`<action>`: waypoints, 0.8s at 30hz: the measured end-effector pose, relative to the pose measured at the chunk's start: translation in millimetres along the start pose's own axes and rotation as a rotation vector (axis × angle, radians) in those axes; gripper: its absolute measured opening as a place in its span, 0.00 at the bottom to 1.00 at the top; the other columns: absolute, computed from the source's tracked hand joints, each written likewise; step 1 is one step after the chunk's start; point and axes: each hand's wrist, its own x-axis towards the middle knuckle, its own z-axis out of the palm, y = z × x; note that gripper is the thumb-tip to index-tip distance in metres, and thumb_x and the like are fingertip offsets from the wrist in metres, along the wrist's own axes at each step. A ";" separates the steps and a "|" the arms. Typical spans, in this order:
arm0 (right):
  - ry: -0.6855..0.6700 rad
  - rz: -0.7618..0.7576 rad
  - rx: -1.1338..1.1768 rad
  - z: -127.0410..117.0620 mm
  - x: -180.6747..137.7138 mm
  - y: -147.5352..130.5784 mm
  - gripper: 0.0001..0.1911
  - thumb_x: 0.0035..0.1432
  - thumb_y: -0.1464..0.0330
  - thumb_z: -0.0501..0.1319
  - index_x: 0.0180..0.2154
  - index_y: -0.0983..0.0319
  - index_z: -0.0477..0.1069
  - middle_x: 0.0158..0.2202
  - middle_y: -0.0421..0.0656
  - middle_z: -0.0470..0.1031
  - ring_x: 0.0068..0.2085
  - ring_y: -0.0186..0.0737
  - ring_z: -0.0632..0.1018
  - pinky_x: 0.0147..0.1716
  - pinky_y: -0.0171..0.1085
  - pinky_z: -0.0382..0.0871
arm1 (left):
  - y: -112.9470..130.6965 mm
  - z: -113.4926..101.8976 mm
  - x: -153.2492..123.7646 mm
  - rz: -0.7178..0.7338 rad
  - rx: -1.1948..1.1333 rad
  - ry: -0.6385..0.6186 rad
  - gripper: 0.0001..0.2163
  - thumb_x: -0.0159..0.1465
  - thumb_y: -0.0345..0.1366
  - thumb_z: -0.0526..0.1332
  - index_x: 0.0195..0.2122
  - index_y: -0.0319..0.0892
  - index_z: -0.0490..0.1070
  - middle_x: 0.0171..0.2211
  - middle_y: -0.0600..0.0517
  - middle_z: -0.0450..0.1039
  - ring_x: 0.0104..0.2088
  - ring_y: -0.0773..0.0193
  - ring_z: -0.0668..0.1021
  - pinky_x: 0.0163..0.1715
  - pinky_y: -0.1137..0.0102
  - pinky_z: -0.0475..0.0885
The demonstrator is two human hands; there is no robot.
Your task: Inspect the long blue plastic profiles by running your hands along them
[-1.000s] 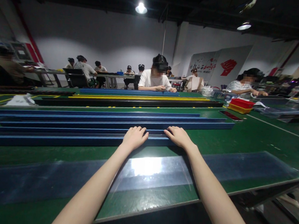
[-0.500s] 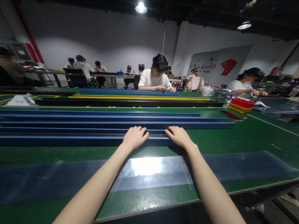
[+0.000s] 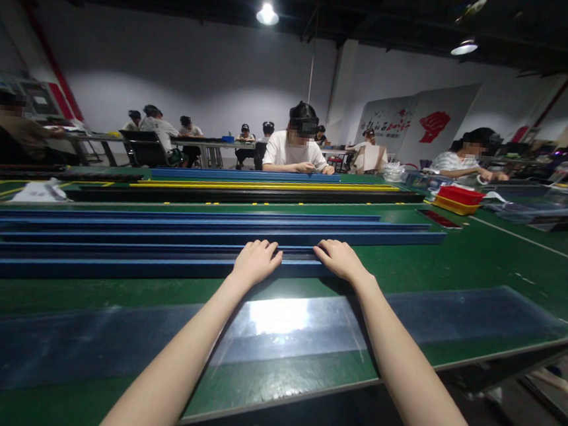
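My left hand lies over the nearest long blue channel rail, its fingers curled across the top. Close to that rail's right end, my right hand grips it in the same way. A short stretch of the rail shows between the two hands. Just behind lie more blue channel rails, parallel to the first. Under my forearms a long clear plastic strip lies flat on the green table, with a bright lamp reflection on it.
Across the table are a yellow strip, black rails and a dark phone. Red and yellow bins stand at right, a crumpled white bag at left. A co-worker sits opposite; another person works at right.
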 end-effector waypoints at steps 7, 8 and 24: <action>0.008 -0.009 -0.018 1.4 0.7 1.2 0.21 0.63 0.59 0.41 0.39 0.61 0.69 0.41 0.47 0.74 0.44 0.41 0.73 0.39 0.34 0.59 | 0.0 0.5 0.9 -0.001 0.003 -0.008 0.19 0.65 0.42 0.42 0.49 0.41 0.66 0.42 0.46 0.72 0.42 0.58 0.71 0.42 0.65 0.63; 0.011 -0.011 -0.018 1.5 0.7 1.3 0.21 0.63 0.59 0.41 0.39 0.61 0.69 0.41 0.47 0.74 0.43 0.40 0.73 0.39 0.34 0.59 | 0.1 0.3 0.9 -0.003 0.002 -0.009 0.19 0.65 0.42 0.42 0.49 0.41 0.66 0.42 0.46 0.71 0.42 0.58 0.71 0.42 0.65 0.63; 0.023 -0.014 -0.009 2.5 0.8 1.9 0.21 0.63 0.59 0.42 0.39 0.61 0.69 0.40 0.47 0.74 0.44 0.41 0.73 0.39 0.34 0.59 | -0.5 1.7 0.3 0.010 0.023 0.007 0.20 0.66 0.43 0.41 0.49 0.41 0.65 0.42 0.46 0.72 0.42 0.57 0.71 0.41 0.65 0.63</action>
